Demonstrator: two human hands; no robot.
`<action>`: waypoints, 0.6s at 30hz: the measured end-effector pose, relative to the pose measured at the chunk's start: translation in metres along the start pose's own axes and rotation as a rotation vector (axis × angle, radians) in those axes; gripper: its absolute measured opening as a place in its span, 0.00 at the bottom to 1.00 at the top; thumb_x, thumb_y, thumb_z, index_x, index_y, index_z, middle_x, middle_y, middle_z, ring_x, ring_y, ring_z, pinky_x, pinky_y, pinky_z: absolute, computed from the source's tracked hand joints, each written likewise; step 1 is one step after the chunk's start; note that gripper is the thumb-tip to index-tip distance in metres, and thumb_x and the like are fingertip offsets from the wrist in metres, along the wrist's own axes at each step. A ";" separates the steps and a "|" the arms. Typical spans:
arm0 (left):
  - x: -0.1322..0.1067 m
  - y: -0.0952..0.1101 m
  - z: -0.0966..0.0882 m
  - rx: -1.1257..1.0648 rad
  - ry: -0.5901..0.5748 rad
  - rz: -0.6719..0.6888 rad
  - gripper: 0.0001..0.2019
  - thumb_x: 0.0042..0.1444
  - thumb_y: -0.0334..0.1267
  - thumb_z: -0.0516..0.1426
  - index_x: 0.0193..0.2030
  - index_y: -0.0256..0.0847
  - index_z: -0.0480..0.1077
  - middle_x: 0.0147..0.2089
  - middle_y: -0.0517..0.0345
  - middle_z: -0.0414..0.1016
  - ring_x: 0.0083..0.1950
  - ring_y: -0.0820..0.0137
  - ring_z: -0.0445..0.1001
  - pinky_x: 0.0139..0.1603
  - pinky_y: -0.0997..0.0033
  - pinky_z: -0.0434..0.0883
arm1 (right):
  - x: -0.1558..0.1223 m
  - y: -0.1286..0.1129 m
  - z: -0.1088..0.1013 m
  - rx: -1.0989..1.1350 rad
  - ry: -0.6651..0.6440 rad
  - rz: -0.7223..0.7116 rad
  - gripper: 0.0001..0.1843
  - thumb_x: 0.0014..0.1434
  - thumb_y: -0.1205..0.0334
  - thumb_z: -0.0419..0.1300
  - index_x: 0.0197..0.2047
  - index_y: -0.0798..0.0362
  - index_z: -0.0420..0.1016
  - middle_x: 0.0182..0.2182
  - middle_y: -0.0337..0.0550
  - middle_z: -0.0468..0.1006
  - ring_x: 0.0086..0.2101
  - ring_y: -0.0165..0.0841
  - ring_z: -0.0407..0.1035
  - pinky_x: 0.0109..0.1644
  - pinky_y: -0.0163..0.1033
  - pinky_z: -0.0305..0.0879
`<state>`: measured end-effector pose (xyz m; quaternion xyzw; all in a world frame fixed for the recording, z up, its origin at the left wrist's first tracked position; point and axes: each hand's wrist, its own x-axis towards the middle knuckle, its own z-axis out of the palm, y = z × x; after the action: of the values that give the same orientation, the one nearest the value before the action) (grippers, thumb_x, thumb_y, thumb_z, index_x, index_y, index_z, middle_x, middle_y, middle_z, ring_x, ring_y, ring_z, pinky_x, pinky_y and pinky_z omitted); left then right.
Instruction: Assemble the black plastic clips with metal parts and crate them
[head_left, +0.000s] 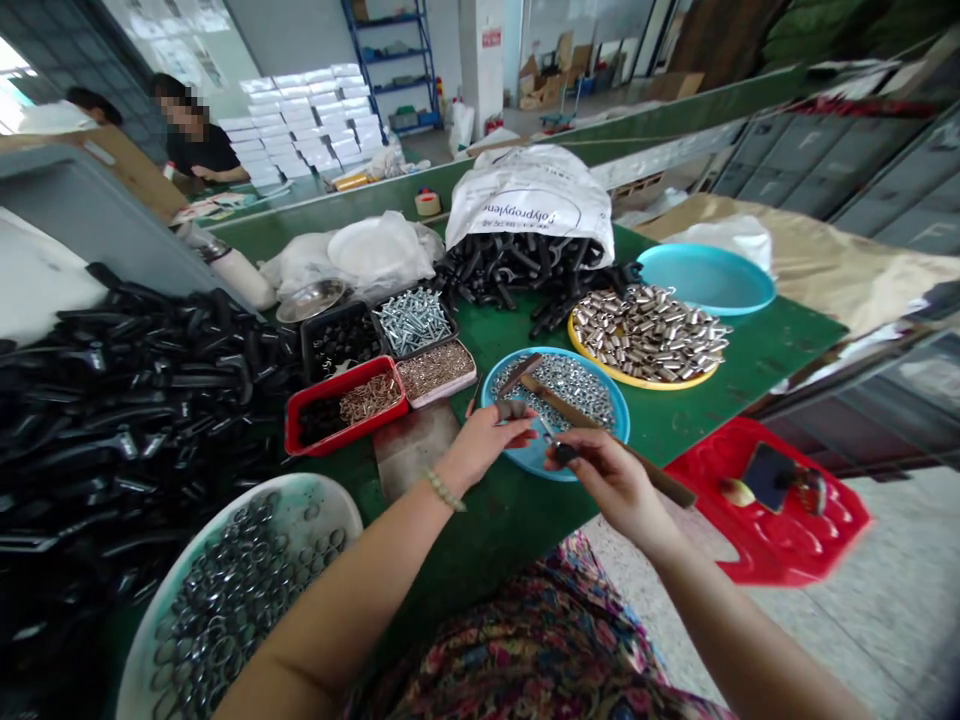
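My right hand [611, 480] pinches a small black knob [565, 453] over the near rim of the blue basin. A thin metal screw [547, 430] sticks out from the knob toward my other hand. My left hand [484, 440], wearing a beaded bracelet [446, 492], is closed just left of it; a greyish piece [511, 409] shows at its fingers, too small to name. Beneath both hands is the blue basin [624, 408], holding many small metal nuts [577, 385]. A hammer [551, 400] with a wooden handle lies across it.
Left are a red tray [330, 440], a tray of screws [416, 320], piled black handles [150, 430] and a white basin of rings [341, 490]. Right are a yellow tray of metal sleeves [652, 335] and a red stool [795, 550]. A person [199, 150] sits far back.
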<state>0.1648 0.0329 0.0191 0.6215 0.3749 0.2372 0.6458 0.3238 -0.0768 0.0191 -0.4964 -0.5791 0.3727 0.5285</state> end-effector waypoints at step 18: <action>-0.110 0.023 -0.084 0.085 0.179 0.140 0.02 0.50 0.30 0.59 0.31 0.39 0.74 0.42 0.56 0.76 0.42 0.70 0.73 0.49 0.68 0.68 | 0.016 -0.017 0.107 0.987 -0.287 0.384 0.10 0.57 0.58 0.62 0.42 0.48 0.68 0.31 0.34 0.76 0.28 0.23 0.72 0.34 0.29 0.68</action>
<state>0.0363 0.0031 0.0668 0.6494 0.3963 0.3201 0.5646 0.2170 -0.0557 0.0216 -0.2303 -0.3008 0.7539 0.5368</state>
